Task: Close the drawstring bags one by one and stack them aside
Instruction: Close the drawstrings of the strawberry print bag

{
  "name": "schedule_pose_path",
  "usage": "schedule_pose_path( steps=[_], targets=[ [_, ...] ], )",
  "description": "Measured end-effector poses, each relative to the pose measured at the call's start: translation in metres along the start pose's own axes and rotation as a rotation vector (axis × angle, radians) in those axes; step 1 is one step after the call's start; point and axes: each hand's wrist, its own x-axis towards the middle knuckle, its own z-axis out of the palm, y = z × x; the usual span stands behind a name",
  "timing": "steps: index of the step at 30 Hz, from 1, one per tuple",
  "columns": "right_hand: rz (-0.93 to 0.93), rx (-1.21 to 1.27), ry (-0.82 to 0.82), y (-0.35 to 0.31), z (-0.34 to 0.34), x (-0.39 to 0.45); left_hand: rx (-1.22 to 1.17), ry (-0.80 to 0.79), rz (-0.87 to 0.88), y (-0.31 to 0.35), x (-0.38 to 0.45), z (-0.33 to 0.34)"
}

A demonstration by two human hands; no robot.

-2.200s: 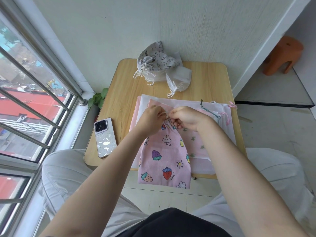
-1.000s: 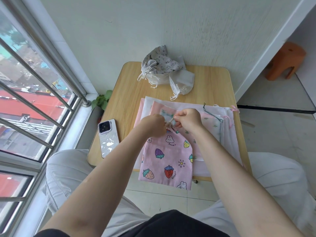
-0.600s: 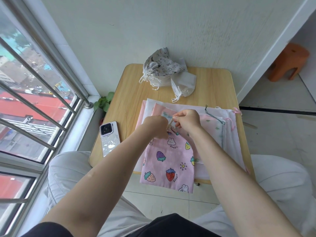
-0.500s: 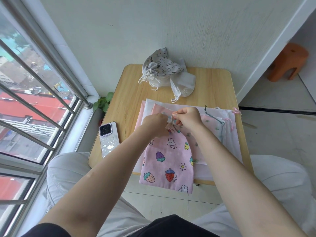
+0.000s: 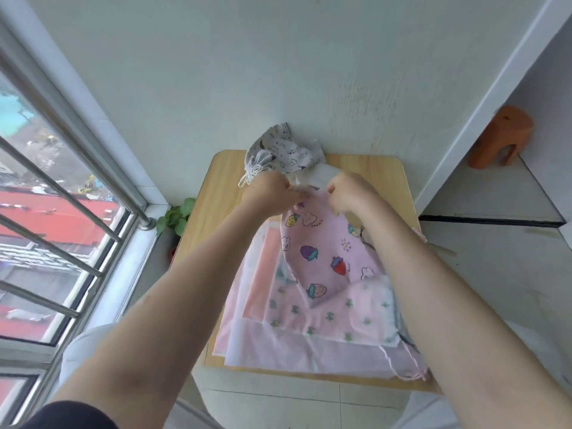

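Two hands, my left hand (image 5: 272,193) and right hand (image 5: 349,196), pinch the top of the pink bag (image 5: 325,252) held over the counter (image 5: 371,168) mid-frame, and I judge a slipping cord could leave it gaping beside the closed bags (image 5: 281,150).

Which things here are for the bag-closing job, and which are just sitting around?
For the job: pink strawberry bag, held by left hand and right hand; flat bags still waiting; closed grey bag at the back.

Just sitting around: orange stool, little plant.
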Motion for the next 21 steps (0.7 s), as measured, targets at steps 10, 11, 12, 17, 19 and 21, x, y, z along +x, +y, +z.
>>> schedule_pose_path(
  steps=[10, 11, 12, 17, 19, 21],
  targets=[
    [-0.236, 0.117, 0.317, -0.053, -0.003, 0.071, -0.999, 0.118, -0.515, -0.015, 0.057, -0.009],
    [-0.230, 0.119, 0.284, -0.048, 0.006, 0.075, -0.964, 0.097, -0.519, -0.016, 0.055, -0.006],
    [-0.218, 0.128, 0.260, -0.043, 0.013, 0.076, -0.919, 0.081, -0.515, -0.016, 0.052, -0.003],
    [-0.186, 0.153, 0.172, -0.018, 0.027, 0.056, -0.490, 0.029, -0.256, -0.012, 0.028, 0.021],
    [-0.124, 0.102, 0.107, -0.001, 0.039, 0.046, -0.182, -0.064, -0.103, -0.013, 0.014, 0.043],
    [-0.057, 0.019, -0.011, 0.018, 0.054, 0.032, -0.001, -0.125, 0.007, -0.016, -0.001, 0.069]
  ],
)
